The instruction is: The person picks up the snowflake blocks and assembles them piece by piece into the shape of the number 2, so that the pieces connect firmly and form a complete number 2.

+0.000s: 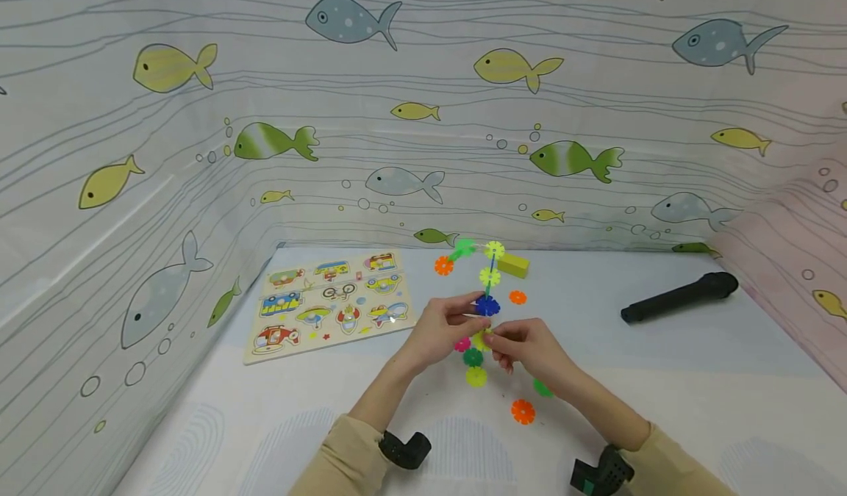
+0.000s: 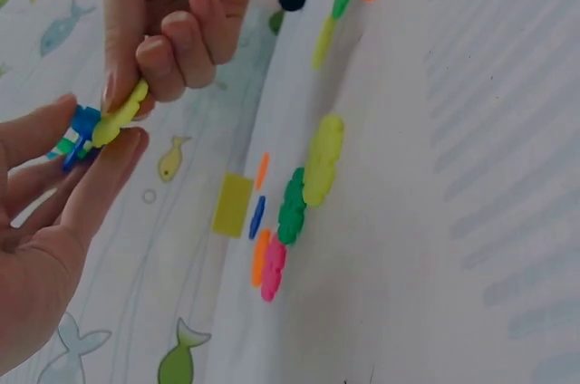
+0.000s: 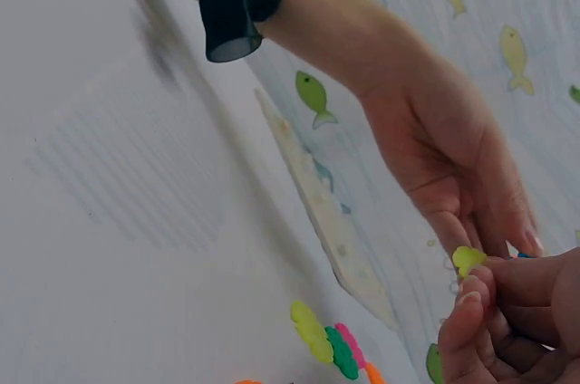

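Over the table, my left hand pinches a blue notched plastic disc. From it a chain of such discs rises, with two yellow-green ones, then a green one and an orange one bending off left. A yellow disc is between the thumb and fingers of my right hand; its edge meets the blue disc in the left wrist view. Below the hands are loose discs: pink, dark green and yellow. Fingers partly hide the two held discs.
A wooden vehicle puzzle board lies left of the hands. Behind the chain sits a yellow block. Orange discs and a green disc lie nearby. A black microphone rests at right. Fish-printed cloth encloses the table.
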### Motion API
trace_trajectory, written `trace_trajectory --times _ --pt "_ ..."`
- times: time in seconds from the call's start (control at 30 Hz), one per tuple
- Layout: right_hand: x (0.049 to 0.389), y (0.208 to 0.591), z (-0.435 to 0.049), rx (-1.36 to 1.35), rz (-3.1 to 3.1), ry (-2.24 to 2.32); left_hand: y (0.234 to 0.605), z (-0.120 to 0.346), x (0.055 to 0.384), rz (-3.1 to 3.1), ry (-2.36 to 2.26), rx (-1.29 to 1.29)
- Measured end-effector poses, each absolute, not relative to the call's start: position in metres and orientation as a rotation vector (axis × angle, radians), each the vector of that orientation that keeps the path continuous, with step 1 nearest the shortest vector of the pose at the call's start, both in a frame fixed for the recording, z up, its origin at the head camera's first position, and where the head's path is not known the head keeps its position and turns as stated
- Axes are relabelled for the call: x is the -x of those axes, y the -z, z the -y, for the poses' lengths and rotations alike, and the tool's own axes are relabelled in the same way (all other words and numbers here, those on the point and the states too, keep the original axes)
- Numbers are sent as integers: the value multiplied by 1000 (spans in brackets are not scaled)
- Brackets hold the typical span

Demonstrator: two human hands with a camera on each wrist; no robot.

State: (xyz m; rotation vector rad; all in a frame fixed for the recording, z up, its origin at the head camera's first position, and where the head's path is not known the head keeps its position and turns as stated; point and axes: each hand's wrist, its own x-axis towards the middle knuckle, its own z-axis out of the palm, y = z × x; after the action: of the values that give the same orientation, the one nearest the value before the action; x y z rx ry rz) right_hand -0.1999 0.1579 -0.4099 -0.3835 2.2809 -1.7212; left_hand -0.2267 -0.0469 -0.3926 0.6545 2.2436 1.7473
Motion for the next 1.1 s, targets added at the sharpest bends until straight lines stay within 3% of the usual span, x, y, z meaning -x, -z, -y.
trace_trajectory --times 0.87,1.1 --pt "202 407 -162 366 -2186 1769 391 47 226 -2292 -1645 -697" --pt "205 405 -163 228 -2320 1839 392 46 226 -2282 -1653 -698"
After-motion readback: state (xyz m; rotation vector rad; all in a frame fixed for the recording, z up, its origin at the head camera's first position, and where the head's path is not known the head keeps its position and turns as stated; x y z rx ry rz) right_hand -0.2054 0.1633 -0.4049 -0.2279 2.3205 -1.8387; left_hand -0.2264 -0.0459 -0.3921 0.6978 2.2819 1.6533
